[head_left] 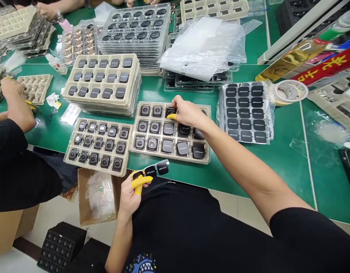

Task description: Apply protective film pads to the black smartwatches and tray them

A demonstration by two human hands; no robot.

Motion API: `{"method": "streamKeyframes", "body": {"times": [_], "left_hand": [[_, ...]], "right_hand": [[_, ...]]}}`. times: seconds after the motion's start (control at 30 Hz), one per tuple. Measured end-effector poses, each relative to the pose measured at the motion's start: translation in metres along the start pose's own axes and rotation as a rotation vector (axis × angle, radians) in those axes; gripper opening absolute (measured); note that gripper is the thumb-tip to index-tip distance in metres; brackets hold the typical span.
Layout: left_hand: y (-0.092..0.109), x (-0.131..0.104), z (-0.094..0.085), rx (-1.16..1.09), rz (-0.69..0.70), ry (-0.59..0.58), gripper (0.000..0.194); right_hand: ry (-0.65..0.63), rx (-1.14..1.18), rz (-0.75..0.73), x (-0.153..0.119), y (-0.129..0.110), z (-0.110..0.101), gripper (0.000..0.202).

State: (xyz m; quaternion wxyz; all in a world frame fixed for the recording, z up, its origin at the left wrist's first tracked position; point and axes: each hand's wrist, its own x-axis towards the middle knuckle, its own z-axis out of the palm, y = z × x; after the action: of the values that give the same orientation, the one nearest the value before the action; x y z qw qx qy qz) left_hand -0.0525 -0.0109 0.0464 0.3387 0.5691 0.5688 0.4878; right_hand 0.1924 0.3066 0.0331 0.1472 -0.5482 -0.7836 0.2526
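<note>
My left hand point(132, 191), with yellow finger cots, is closed on a strip of black square stickers point(151, 171) in front of the table edge. My right hand point(188, 112) reaches into the top row of a beige compartment tray point(171, 152). Its thumb and fingers close around a black square smartwatch case point(171, 110), partly hidden by the fingers. In the tray's left columns, watch cases lie back up. Dark printed squares show in the compartments to the right, some hidden under my forearm. A second tray point(67, 157) on the left is filled with watch cases.
Behind stands a stack of trays point(135, 96) with dark squares. Sheets of black stickers point(245, 113) lie right, beside a tape roll point(290, 92). Clear trays point(135, 38) and plastic bags point(203, 45) sit farther back. A co-worker's arm point(18, 102) is left; an open carton point(84, 204) stands below.
</note>
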Motion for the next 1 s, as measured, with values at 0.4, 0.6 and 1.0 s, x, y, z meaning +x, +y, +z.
{"method": "streamKeyframes", "body": {"times": [0.4, 0.6, 1.0], "left_hand": [[0.021, -0.014, 0.031, 0.132, 0.164, -0.079, 0.050], [0.021, -0.018, 0.042, 0.543, 0.346, -0.136, 0.038], [0.024, -0.005, 0.041, 0.117, 0.137, -0.208, 0.068]], "right_hand": [[-0.334, 0.976, 0.082, -0.224, -0.088, 0.002, 0.041], [-0.314, 0.972, 0.169, -0.241, -0.086, 0.033, 0.046], [-0.157, 0.987, 0.079, -0.237, -0.080, 0.017, 0.028]]}}
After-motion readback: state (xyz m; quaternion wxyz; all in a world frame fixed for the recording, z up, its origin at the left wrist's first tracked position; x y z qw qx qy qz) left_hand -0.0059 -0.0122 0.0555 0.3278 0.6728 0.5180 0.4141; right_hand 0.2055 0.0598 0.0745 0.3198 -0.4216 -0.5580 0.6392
